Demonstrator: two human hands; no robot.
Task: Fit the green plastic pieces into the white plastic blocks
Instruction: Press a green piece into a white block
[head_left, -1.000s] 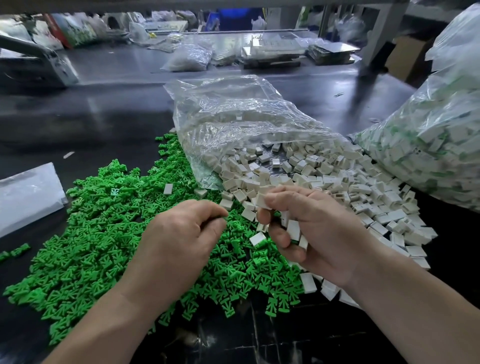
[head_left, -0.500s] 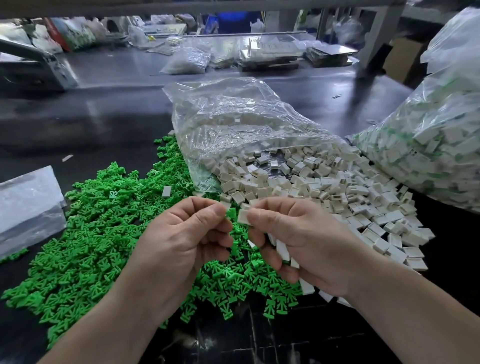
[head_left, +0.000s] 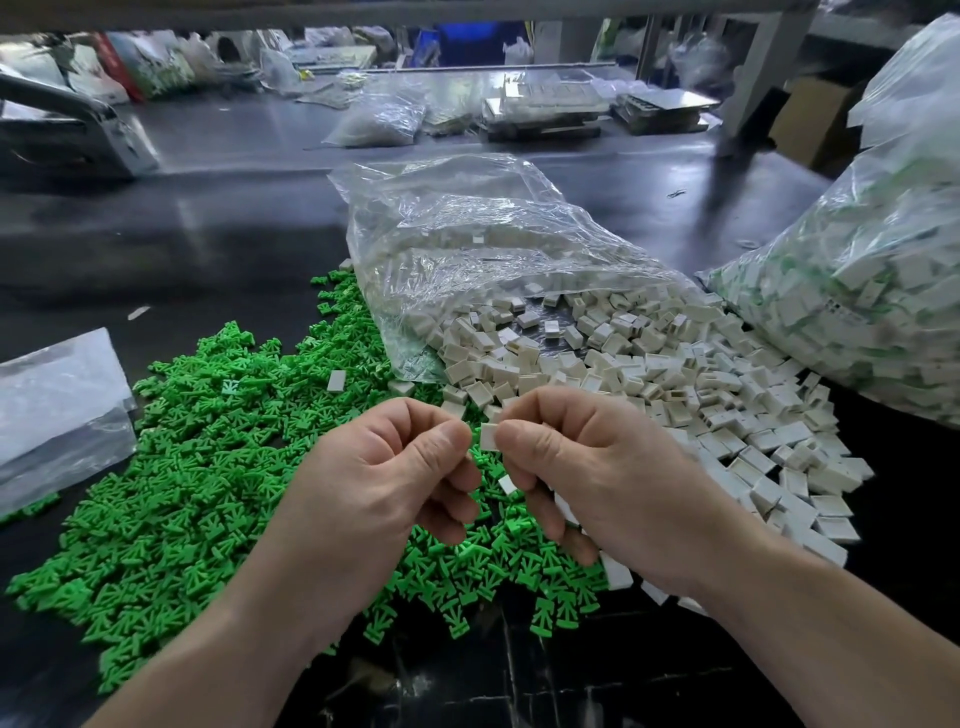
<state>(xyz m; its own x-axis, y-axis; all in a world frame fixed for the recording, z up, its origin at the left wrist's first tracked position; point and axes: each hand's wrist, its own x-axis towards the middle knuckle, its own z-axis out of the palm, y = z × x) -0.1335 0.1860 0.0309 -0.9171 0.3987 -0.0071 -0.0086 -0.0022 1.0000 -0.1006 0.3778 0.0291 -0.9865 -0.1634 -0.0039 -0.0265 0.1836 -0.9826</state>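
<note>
A single white block (head_left: 488, 435) is pinched between the thumb and forefinger of the right hand (head_left: 597, 467), held up above the heaps at the middle of the view. The lower fingers of that hand curl round a few more white blocks. The left hand (head_left: 384, 483) is right beside it, fingers curled and thumb pressed to forefinger just short of the block; whether a green piece sits in that pinch is hidden, so I cannot tell what it holds.

Under both hands lies a wide heap of green pieces (head_left: 197, 457), spread loose on the dark tabletop (head_left: 208, 249). Touching its right edge is a heap of white blocks (head_left: 649, 374), which spills from the open mouth of a clear plastic bag (head_left: 467, 244) lying on its side; some blocks are still inside it.

At the right edge stands a large clear bag (head_left: 857, 291), packed full of white blocks with green showing among them. At the left edge a flat clear bag (head_left: 57, 400) lies on the tabletop, a few green pieces by its near corner. Farther back sits a small bag (head_left: 379, 122) with pale contents too blurred to name.
</note>
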